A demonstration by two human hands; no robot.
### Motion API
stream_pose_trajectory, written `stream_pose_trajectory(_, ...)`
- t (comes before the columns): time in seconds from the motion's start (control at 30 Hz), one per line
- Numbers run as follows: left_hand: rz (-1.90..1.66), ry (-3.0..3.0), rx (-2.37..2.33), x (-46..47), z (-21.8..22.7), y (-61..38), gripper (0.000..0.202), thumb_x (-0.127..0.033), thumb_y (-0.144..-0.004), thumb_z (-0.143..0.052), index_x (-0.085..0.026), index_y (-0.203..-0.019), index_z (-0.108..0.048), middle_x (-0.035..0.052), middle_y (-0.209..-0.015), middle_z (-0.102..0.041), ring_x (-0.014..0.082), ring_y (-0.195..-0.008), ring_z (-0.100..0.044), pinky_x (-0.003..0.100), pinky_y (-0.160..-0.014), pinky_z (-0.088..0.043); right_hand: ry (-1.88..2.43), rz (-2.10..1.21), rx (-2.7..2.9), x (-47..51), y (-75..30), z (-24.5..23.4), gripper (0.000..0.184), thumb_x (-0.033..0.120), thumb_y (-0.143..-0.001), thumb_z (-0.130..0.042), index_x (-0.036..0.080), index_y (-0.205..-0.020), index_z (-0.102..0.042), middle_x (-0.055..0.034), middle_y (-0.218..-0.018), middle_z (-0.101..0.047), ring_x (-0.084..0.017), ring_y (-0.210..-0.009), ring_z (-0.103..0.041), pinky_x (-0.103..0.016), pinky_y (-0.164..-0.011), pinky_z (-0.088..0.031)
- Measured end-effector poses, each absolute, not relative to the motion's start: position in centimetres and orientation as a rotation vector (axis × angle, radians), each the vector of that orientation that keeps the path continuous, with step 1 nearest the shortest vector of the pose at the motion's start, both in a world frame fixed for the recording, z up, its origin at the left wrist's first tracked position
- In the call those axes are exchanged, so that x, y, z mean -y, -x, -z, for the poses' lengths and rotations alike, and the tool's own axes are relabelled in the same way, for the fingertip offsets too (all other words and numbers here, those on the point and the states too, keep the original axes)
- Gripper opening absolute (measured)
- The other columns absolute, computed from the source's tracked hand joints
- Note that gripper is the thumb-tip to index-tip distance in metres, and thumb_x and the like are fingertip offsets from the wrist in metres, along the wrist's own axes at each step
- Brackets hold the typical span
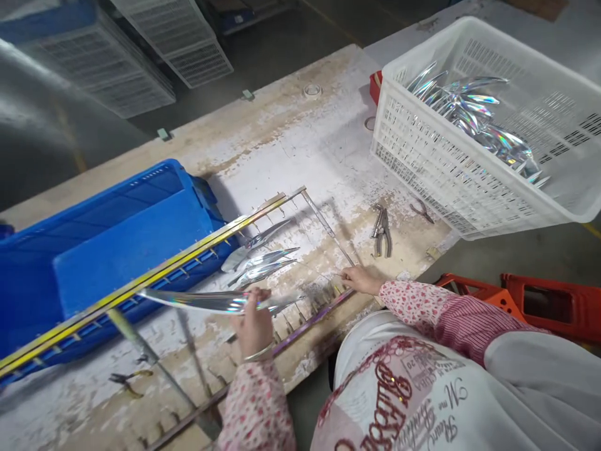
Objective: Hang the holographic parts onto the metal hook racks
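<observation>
My left hand is closed round a long shiny iridescent leaf-shaped strip, held level above the workbench. My right hand rests with fingers pinched at the near bar of a metal hook rack that lies flat on the bench; what it pinches is too small to make out. Three more shiny leaf-shaped pieces hang or lie inside the rack, just beyond my left hand.
A white plastic basket at the right holds several shiny leaf pieces. A blue crate stands at the left. Pliers and a second small tool lie on the worn white bench. Orange crates sit below right.
</observation>
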State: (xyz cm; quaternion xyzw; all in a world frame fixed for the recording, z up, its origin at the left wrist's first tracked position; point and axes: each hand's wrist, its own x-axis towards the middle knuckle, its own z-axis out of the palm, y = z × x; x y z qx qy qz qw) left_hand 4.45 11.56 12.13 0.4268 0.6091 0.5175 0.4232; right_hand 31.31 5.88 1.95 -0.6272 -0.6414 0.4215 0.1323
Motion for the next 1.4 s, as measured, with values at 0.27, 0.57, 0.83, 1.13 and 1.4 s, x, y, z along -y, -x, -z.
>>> stream_pose_trajectory(0.27,-1.344,-0.5,-1.227,-6.4,-6.6,-15.2,0.042,-0.041,-0.079,-0.069,-0.03,-0.117,-0.056,0.0043,-0.124,-0.064,0.0196,-0.118,-0.057,0.038,-0.099,-0.046,1.794,-1.178,1.731,-4.7,-31.0,-0.5,0.003,0.017,-0.081,-0.068,0.017,-0.082,-0.064,-0.0002,-0.071,-0.063,-0.013,-0.068,-0.055,-0.024,-0.067,-0.039)
stream_pose_trajectory(0.57,-1.252,-0.345,-1.237,-3.9,-4.6,-16.6,0.042,-0.039,-0.071,-0.078,-0.025,-0.108,-0.061,0.0065,-0.128,-0.064,0.0228,-0.122,-0.057,0.042,-0.103,-0.045,1.812,-1.188,1.697,-4.5,-30.8,-0.6,0.003,0.017,-0.083,-0.065,0.016,-0.082,-0.062,0.0003,-0.071,-0.061,-0.013,-0.068,-0.053,-0.024,-0.066,-0.038)
stream_pose_trajectory(0.83,-1.249,-0.284,-1.257,-4.4,-5.3,-17.1,0.04,-0.032,-0.069,-0.08,-0.024,-0.102,-0.06,0.0059,-0.121,-0.066,0.0224,-0.116,-0.06,0.041,-0.101,-0.048,1.836,-1.14,1.998,-5.1,-30.8,-1.9,0.012,0.019,-0.091,-0.054,0.016,-0.092,-0.065,-0.0078,-0.089,-0.07,-0.018,-0.081,-0.062,-0.028,-0.074,-0.043)
stream_pose_trajectory(1.13,-0.995,-0.81,-1.332,-8.4,-5.9,-15.1,0.05,-0.042,-0.072,-0.077,-0.02,-0.11,-0.054,0.0063,-0.103,-0.069,0.0189,-0.097,-0.064,0.034,-0.09,-0.046,1.69,-1.225,2.463,-6.8,-31.4,-4.5,0.019,0.015,-0.089,-0.052,0.011,-0.1,-0.067,-0.0131,-0.097,-0.072,-0.021,-0.085,-0.066,-0.028,-0.072,-0.047)
stream_pose_trajectory(1.4,-0.844,-1.133,-1.452,-12.7,-4.2,-18.6,0.039,-0.058,-0.085,-0.051,-0.02,-0.079,-0.051,0.0007,-0.068,-0.056,0.0168,-0.065,-0.055,0.031,-0.067,-0.043,1.822,-0.677,2.351,-26.4,-34.0,-12.3,0.036,0.023,-0.091,-0.049,0.019,-0.126,-0.058,-0.0108,-0.12,-0.065,-0.025,-0.11,-0.057,-0.037,-0.09,-0.046)
